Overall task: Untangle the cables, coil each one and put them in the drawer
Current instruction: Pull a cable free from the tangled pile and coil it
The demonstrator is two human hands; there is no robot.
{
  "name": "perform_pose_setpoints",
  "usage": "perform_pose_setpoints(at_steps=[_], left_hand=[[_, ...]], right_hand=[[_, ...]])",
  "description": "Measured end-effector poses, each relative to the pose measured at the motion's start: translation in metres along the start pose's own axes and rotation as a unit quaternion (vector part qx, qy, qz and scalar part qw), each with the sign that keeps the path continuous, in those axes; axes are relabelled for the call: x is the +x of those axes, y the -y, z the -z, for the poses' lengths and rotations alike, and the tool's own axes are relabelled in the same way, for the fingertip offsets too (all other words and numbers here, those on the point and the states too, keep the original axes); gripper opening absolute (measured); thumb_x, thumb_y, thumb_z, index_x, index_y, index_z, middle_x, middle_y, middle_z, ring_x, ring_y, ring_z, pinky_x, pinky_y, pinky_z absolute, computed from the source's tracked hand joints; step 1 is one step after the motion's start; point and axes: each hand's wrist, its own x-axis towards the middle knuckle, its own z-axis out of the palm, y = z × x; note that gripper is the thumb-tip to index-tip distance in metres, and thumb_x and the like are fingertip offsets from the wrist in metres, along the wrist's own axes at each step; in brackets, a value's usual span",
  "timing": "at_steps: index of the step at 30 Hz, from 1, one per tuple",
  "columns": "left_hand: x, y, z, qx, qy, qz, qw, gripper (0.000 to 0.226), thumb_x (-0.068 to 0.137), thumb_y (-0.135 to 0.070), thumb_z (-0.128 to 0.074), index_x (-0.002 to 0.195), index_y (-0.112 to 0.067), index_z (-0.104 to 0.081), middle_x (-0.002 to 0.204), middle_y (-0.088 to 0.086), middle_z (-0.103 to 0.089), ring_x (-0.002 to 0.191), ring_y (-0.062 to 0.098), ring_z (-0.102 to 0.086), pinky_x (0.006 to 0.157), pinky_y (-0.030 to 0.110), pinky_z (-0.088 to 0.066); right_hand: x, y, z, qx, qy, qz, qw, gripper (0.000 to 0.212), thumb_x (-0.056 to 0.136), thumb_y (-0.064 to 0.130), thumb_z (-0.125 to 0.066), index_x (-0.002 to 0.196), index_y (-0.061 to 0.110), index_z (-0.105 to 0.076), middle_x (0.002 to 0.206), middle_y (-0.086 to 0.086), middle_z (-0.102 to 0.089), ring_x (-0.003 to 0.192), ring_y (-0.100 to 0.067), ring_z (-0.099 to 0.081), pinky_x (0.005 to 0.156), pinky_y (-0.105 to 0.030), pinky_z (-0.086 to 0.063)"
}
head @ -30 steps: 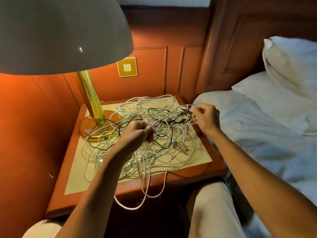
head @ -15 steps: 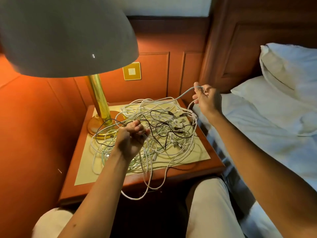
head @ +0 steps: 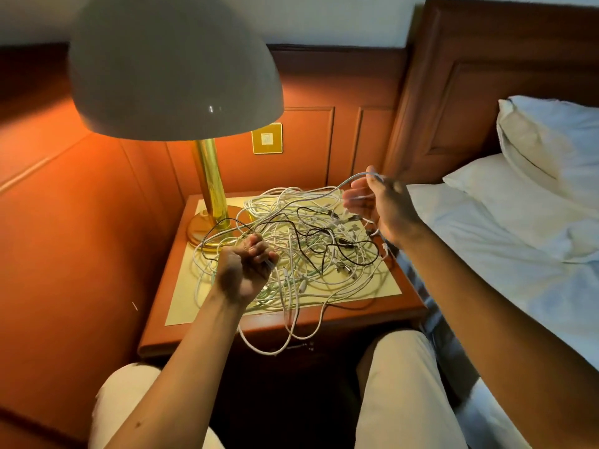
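untangling step — cable pile (head: 301, 251) heaped on the nightstand (head: 405, 303), nothing coiled. left hand (head: 243, 270) fisted on strands, right hand (head: 381, 205) fingers loosely hooking one white cable (head: 324, 197) lifted off the pile. next, i'd guess: draw that strand free slowly — snags likely.

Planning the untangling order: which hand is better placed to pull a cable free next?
Right. The right hand already lifts a thin white cable clear above the tangled cable pile; the left hand is fisted low in it, anchoring.

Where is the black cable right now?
In the head view the black cable lies looped through the white cable tangle on the nightstand, between the left hand and right hand, just right of the lamp base.
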Motion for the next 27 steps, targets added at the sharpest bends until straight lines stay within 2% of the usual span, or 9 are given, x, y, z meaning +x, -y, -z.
perform_pose_setpoints(at_steps=[6,9,12,14,17,20,23,25,27], left_hand=[[-0.031,-0.008,0.03,0.156,0.022,0.018,0.987,0.014,0.067,-0.001,-0.04,0.067,-0.015,-0.045,0.053,-0.005,-0.031,0.045,0.008,-0.026,0.045,0.019,-0.033],[-0.052,-0.017,0.051,0.305,0.026,0.036,0.951,0.013,0.056,-0.002,-0.046,0.063,-0.013,-0.045,0.048,-0.006,-0.03,0.04,0.006,-0.024,0.042,0.018,-0.025],[-0.078,-0.014,0.075,0.406,0.032,0.097,0.908,0.013,0.07,-0.007,-0.049,0.06,-0.014,-0.049,0.046,-0.004,-0.031,0.037,0.006,-0.024,0.041,0.017,-0.025],[-0.096,-0.002,0.087,0.456,0.045,0.153,0.876,0.008,0.072,-0.009,-0.05,0.065,-0.011,-0.048,0.045,-0.004,-0.032,0.036,0.007,-0.025,0.039,0.017,-0.025],[-0.115,0.018,0.101,0.496,0.047,0.19,0.846,0.013,0.074,-0.013,-0.05,0.062,-0.013,-0.05,0.046,-0.003,-0.032,0.039,0.008,-0.025,0.042,0.019,-0.024],[-0.125,0.027,0.109,0.51,0.012,0.187,0.84,0.014,0.074,-0.015,-0.047,0.061,-0.016,-0.052,0.048,-0.003,-0.033,0.041,0.008,-0.026,0.044,0.02,-0.023],[-0.129,0.029,0.115,0.512,-0.041,0.163,0.842,0.021,0.084,-0.012,-0.048,0.063,-0.012,-0.05,0.05,-0.002,-0.034,0.043,0.01,-0.025,0.045,0.021,-0.022],[-0.131,0.029,0.118,0.503,-0.048,0.156,0.849,0.026,0.09,-0.01,-0.047,0.064,-0.012,-0.049,0.051,-0.001,-0.033,0.045,0.011,-0.024,0.045,0.021,-0.022],[-0.132,0.032,0.117,0.489,-0.024,0.169,0.855,0.017,0.08,-0.016,-0.048,0.064,-0.012,-0.051,0.052,-0.001,-0.033,0.046,0.011,-0.025,0.044,0.022,-0.025]], right_hand=[[-0.067,-0.027,-0.016,-0.086,0.076,-0.124,0.986,0.04,0.105,0.036,-0.041,0.105,0.001,-0.059,0.059,-0.007,-0.065,0.041,-0.016,-0.054,0.041,-0.024,-0.039],[-0.112,-0.062,-0.025,-0.225,0.114,-0.161,0.954,0.049,0.097,0.049,-0.05,0.115,0.004,-0.058,0.076,-0.005,-0.067,0.041,-0.016,-0.055,0.037,-0.023,-0.039],[-0.154,-0.088,-0.029,-0.462,0.183,-0.192,0.846,0.073,0.086,0.071,-0.05,0.142,0.026,-0.039,0.132,-0.007,-0.048,0.101,-0.026,-0.065,0.081,-0.034,-0.054],[-0.174,-0.095,-0.03,-0.573,0.191,-0.175,0.777,0.089,0.084,0.075,-0.05,0.153,0.032,-0.015,0.151,-0.009,-0.021,0.136,-0.033,-0.037,0.11,-0.048,-0.033],[-0.191,-0.095,-0.03,-0.647,0.231,-0.143,0.712,0.101,0.083,0.071,-0.057,0.156,0.034,0.003,0.164,-0.003,0.008,0.151,-0.03,0.004,0.118,-0.056,-0.006],[-0.197,-0.09,-0.027,-0.579,0.277,-0.176,0.746,0.116,0.076,0.068,-0.068,0.156,0.033,0.008,0.166,0.003,0.01,0.152,-0.019,0.01,0.12,-0.053,-0.001],[-0.198,-0.091,-0.028,-0.471,0.151,-0.176,0.851,0.131,0.057,0.073,-0.07,0.158,0.029,0.001,0.166,0.003,-0.006,0.152,-0.021,-0.012,0.121,-0.05,-0.017],[-0.2,-0.101,-0.032,-0.383,0.039,-0.129,0.914,0.114,0.065,0.061,-0.073,0.157,0.025,-0.017,0.159,-0.002,-0.03,0.143,-0.021,-0.035,0.114,-0.037,-0.034],[-0.204,-0.111,-0.041,-0.336,0.031,-0.049,0.94,0.076,0.083,0.037,-0.074,0.15,0.022,-0.04,0.143,0.001,-0.052,0.13,-0.009,-0.048,0.102,-0.015,-0.037]])
